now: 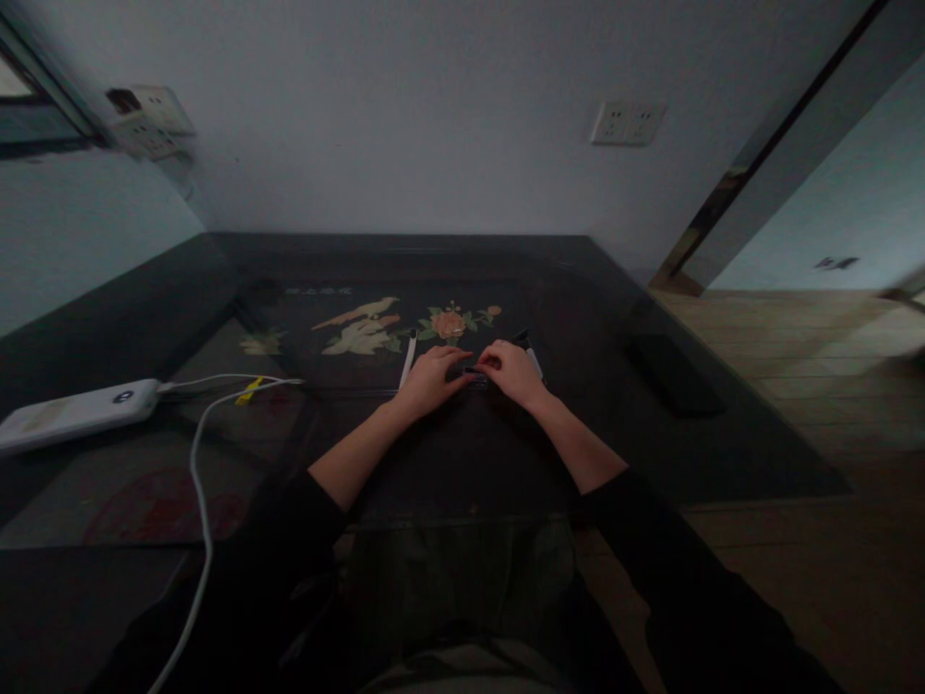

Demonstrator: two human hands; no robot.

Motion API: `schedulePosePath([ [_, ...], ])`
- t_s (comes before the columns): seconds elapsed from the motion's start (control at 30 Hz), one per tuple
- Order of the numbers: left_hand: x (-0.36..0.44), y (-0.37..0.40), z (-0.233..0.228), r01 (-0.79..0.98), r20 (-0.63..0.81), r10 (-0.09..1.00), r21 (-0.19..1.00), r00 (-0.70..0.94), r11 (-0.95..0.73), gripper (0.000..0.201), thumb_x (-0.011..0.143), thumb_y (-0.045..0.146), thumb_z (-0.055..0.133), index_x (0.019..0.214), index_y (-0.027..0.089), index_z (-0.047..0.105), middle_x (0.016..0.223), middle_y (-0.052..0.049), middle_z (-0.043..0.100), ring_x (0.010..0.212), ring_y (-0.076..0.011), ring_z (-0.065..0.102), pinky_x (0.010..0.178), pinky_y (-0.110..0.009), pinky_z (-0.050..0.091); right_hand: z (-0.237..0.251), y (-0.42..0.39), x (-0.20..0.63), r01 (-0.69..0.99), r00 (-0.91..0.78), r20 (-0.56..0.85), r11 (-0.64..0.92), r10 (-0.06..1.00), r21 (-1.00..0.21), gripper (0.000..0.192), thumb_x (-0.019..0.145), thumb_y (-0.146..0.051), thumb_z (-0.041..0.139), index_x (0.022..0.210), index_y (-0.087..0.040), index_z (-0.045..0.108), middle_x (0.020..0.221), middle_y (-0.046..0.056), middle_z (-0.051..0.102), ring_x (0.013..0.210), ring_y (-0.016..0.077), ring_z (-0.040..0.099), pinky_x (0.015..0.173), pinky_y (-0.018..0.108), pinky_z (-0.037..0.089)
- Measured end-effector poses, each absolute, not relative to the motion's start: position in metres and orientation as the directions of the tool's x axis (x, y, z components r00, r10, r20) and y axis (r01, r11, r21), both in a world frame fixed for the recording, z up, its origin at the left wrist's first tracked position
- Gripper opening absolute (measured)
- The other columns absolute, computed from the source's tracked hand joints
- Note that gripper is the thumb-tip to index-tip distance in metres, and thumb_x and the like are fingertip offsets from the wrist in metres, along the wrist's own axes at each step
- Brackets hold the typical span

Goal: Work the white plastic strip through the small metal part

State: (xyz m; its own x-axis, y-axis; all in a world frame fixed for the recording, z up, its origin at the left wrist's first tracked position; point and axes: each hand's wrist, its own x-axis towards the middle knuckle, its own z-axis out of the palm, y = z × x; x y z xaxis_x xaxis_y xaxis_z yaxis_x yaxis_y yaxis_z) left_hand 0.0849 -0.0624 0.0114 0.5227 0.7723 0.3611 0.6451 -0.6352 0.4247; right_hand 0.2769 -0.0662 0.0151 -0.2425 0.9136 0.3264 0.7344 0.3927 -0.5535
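Note:
My left hand [428, 379] and my right hand [512, 371] rest close together on a dark glass table [650, 453]. Between their fingertips lies a small dark flat object [473, 371], and both hands pinch or press it; the dim light hides what it is. A white pen-like stick [409, 359] lies just left of my left hand. Another pen with a dark cap [530, 353] pokes out behind my right hand. Under the glass shows a painted flower and bird picture [405, 328].
A white power bank [76, 413] lies at the table's left edge, with a white cable [198, 482] running toward me. A dark flat phone-like slab [672, 374] lies to the right. Wall sockets [625, 123] sit behind; wooden floor [816, 386] is at right.

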Motion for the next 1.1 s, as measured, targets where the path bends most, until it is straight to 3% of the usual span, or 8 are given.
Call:
schedulePosePath([
  [0.13,0.0850,-0.0630,0.0093,0.679,0.279,0.781,0.386,0.559,-0.624,0.056,0.080,0.038,0.073,0.128,0.013,0.060,0.128,-0.016,0.064,0.120,-0.0300,0.057,0.102,-0.045,0.045,0.0137,-0.0657,0.2764,0.751,-0.270,0.300,0.395,0.915,-0.529,0.008,0.083,-0.019,0.071,0.076,-0.018,0.069,0.078,0.002,0.059,0.076,0.0160,0.055,0.070,0.029,0.040],
  [0.33,0.0851,-0.0643,0.0107,0.693,0.255,0.788,0.378,0.560,-0.614,0.048,0.083,0.034,0.070,0.127,0.017,0.060,0.126,-0.013,0.065,0.118,-0.0267,0.058,0.103,-0.041,0.044,0.0096,-0.0642,0.2742,0.735,-0.262,0.304,0.393,0.916,-0.552,0.008,0.083,-0.017,0.072,0.075,-0.017,0.069,0.075,0.001,0.056,0.074,0.0146,0.053,0.069,0.027,0.038],
  [1.1,0.0833,-0.0636,0.0123,0.701,0.250,0.798,0.382,0.548,-0.602,0.046,0.081,0.034,0.072,0.122,0.017,0.061,0.120,-0.011,0.067,0.114,-0.0267,0.059,0.098,-0.041,0.046,0.0078,-0.0641,0.2726,0.690,-0.206,0.306,0.360,0.929,-0.628,0.005,0.081,-0.017,0.071,0.078,-0.018,0.068,0.075,0.000,0.053,0.070,0.0144,0.051,0.066,0.028,0.036],
])
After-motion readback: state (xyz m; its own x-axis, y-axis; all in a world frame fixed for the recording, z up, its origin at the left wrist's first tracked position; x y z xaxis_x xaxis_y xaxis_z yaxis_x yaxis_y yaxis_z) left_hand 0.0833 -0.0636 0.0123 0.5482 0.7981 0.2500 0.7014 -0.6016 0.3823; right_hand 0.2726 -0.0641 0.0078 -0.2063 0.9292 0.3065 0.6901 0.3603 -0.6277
